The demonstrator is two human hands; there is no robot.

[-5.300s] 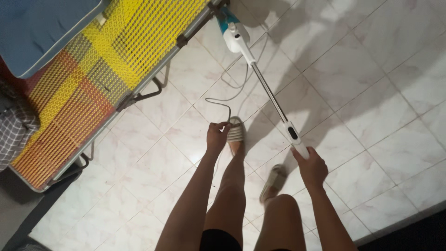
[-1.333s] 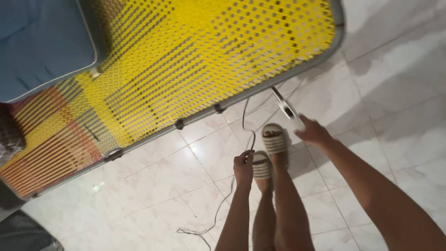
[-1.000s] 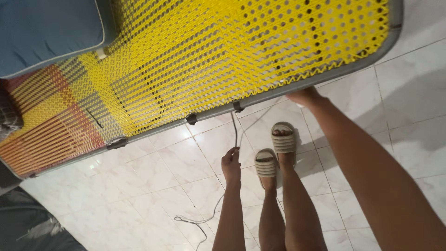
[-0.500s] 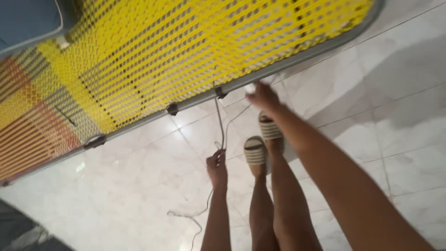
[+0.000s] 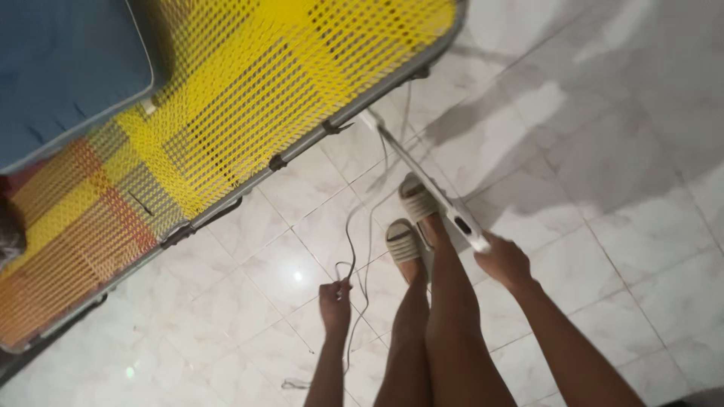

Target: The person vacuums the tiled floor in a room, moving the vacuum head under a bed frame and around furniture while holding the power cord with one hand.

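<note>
My right hand (image 5: 504,261) grips the white handle end of a long stick appliance (image 5: 422,183), whose metal shaft runs up and left under the edge of the folding bed (image 5: 226,98). Its head is hidden beneath the bed. My left hand (image 5: 334,300) is closed around a thin grey power cord (image 5: 353,226), which loops up toward the bed frame and trails down to the floor. My two feet in beige ribbed sandals (image 5: 408,241) stand between the hands on the white marble tiles.
The folding bed has a grey metal frame and woven yellow, orange and grey cords. A blue cushion (image 5: 60,68) lies on it at the upper left. Pale tiled floor (image 5: 603,151) stretches to the right.
My right hand has drawn back from the bed's edge toward me, and the appliance's shaft and handle show again. The left hand with the cord has dropped lower. The view swung right.
</note>
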